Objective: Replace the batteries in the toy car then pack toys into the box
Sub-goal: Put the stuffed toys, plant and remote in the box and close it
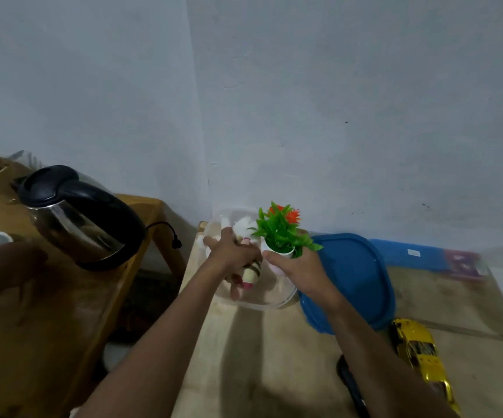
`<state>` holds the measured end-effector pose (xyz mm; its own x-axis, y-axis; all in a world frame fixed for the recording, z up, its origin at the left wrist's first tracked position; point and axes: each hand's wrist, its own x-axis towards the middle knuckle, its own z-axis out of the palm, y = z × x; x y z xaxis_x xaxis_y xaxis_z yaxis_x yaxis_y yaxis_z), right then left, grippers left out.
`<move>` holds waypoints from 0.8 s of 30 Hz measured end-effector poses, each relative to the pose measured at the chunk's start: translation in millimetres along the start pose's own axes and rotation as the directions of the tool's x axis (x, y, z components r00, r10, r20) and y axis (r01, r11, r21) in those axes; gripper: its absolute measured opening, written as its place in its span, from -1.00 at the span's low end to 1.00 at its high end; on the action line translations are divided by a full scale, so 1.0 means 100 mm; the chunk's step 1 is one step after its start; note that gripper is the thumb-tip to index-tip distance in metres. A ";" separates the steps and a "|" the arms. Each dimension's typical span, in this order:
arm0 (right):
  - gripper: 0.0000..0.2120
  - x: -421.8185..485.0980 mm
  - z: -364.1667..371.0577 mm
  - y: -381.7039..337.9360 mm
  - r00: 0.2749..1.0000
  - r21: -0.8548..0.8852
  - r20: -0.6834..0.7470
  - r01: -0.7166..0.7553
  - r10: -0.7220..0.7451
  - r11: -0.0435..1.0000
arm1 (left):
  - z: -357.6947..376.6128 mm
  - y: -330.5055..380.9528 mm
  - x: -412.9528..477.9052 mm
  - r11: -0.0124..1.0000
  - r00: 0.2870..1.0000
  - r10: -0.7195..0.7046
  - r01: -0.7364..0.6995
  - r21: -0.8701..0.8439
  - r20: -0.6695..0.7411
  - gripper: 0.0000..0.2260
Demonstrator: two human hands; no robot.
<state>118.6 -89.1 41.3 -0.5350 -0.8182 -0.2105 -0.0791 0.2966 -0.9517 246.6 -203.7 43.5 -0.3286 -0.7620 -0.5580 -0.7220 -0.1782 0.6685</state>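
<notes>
A clear plastic box (274,303) stands on the pale wooden table near the wall. My left hand (232,254) is inside the box, closed around a small plush toy (251,274) with a white fluffy head and a striped body. My right hand (300,274) grips the white pot of a small artificial plant (280,233) with green leaves and orange flowers, held upright over the box's right side. The yellow toy car (422,357) lies on the table at the lower right, apart from both hands.
The box's blue lid (355,279) lies right of the box. A dark object (349,384) lies by my right forearm. A black and steel electric kettle (78,218) stands on a lower wooden table (48,327) at left. The wall is right behind the box.
</notes>
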 end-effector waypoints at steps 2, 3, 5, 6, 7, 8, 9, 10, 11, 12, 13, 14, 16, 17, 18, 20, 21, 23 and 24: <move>-0.57 0.04 0.00 0.06 0.998 -0.030 0.028 0.048 -0.048 0.998 | 0.02 -0.06 0.07 0.991 1.000 0.025 -0.026 0.133 0.002 -0.21; -0.55 0.06 0.01 0.07 0.997 -0.046 0.040 0.068 -0.066 0.997 | 0.00 -0.07 0.08 0.982 0.998 0.059 -0.055 0.180 -0.017 -0.25; -0.39 0.12 0.04 0.12 0.995 -0.088 0.061 0.082 -0.077 0.993 | -0.06 -0.09 0.06 0.976 0.967 0.192 -0.171 0.134 -0.165 -0.45; -0.31 0.15 0.07 0.16 0.995 -0.118 0.078 0.079 -0.070 0.990 | -0.10 -0.12 0.06 0.965 0.924 0.261 -0.242 0.100 -0.278 -0.59; -0.26 0.19 0.09 0.19 0.994 -0.152 0.093 0.075 -0.061 0.986 | -0.15 -0.16 0.06 0.950 0.867 0.312 -0.296 0.104 -0.389 -0.69; -0.24 0.21 0.10 0.20 0.993 -0.189 0.109 0.070 -0.050 0.979 | -0.19 -0.23 0.07 0.944 0.824 0.330 -0.300 0.140 -0.461 -0.72; -0.24 0.23 0.12 0.20 0.991 -0.230 0.126 0.066 -0.037 0.971 | -0.21 -0.32 0.12 0.943 0.805 0.334 -0.279 0.183 -0.490 -0.70; -0.24 0.25 0.12 0.20 0.989 -0.267 0.148 0.065 -0.025 0.961 | -0.23 -0.42 0.15 0.947 0.817 0.318 -0.253 0.196 -0.482 -0.68; -0.24 0.27 0.12 0.19 0.985 -0.299 0.171 0.066 -0.015 0.952 | -0.24 -0.51 0.19 0.957 0.846 0.288 -0.240 0.162 -0.448 -0.67; -0.25 0.29 0.11 0.20 0.981 -0.333 0.194 0.067 -0.001 0.941 | -0.24 -0.59 0.22 0.966 0.874 0.257 -0.239 0.097 -0.412 -0.69; -0.24 0.31 0.11 0.20 0.975 -0.362 0.222 0.073 0.010 0.929 | -0.24 -0.65 0.24 0.972 0.895 0.231 -0.233 0.041 -0.381 -0.70; -0.22 0.33 0.12 0.21 0.968 -0.401 0.251 0.087 0.018 0.912 | -0.25 -0.68 0.24 0.974 0.907 0.212 -0.224 0.009 -0.364 -0.70; -0.23 0.37 0.13 0.24 0.950 -0.497 0.311 0.153 0.011 0.854 | -0.25 -0.71 0.25 0.975 0.911 0.206 -0.221 -0.001 -0.358 -0.70; -0.26 0.38 0.15 0.26 0.947 -0.542 0.321 0.191 -0.009 0.818 | -0.24 -0.71 0.26 0.976 0.912 0.203 -0.217 0.002 -0.357 -0.70; -0.27 0.38 0.16 0.27 0.951 -0.580 0.307 0.212 -0.030 0.786 | -0.24 -0.71 0.26 0.977 0.915 0.197 -0.211 -0.002 -0.352 -0.69; -0.30 0.37 0.20 0.27 0.967 -0.660 0.234 0.235 -0.102 0.713 | -0.23 -0.71 0.27 0.977 0.916 0.197 -0.214 -0.011 -0.349 -0.68; -0.31 0.36 0.21 0.27 0.970 -0.703 0.188 0.242 -0.154 0.668 | -0.22 -0.72 0.28 0.977 0.916 0.195 -0.214 -0.016 -0.351 -0.68; -0.33 0.32 0.24 0.24 0.973 -0.777 0.082 0.198 -0.215 0.598 | -0.21 -0.72 0.29 0.978 0.919 0.183 -0.205 -0.028 -0.350 -0.67; -0.33 0.30 0.25 0.22 0.975 -0.811 0.038 0.159 -0.220 0.563 | -0.21 -0.72 0.29 0.978 0.920 0.179 -0.204 -0.035 -0.349 -0.67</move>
<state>122.3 -119.3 8.0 -0.4719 -0.8817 -0.0041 -0.8119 0.4364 -0.3877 302.1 -226.2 -10.9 -0.2196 -0.9500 -0.2219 -0.6180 -0.0405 0.7851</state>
